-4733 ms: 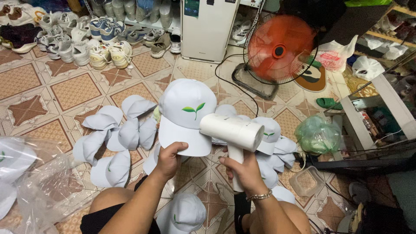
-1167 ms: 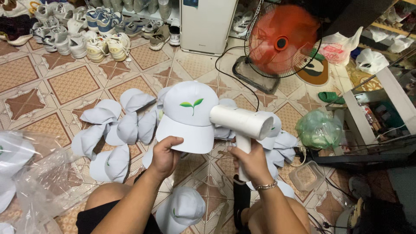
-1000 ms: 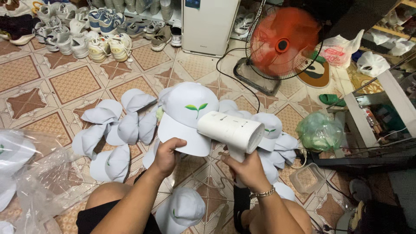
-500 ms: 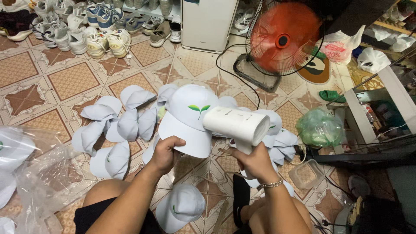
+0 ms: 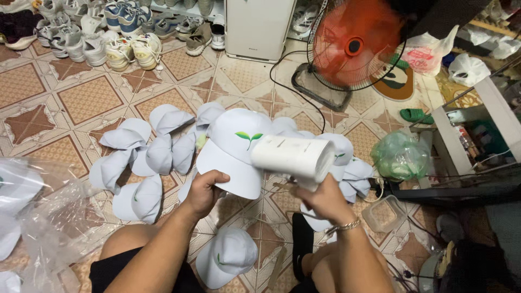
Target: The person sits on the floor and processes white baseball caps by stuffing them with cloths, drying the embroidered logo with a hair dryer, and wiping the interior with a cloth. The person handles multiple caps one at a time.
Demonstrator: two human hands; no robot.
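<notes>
The left hand (image 5: 203, 190) is gripping the cap (image 5: 236, 149) by its brim; the right hand (image 5: 320, 198) is clutching the dryer (image 5: 293, 157), its barrel lying crosswise, touching the cap's right side.

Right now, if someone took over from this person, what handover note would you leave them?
Left hand grips the brim of a white cap with a green sprout emblem, held up over the floor.
Right hand holds a white handheld blower, its barrel pointed at the cap's side.
More white caps lie spread on the tiled floor, one cap between the knees.
How many caps are already treated cannot be told; the held cap is in work.
</notes>
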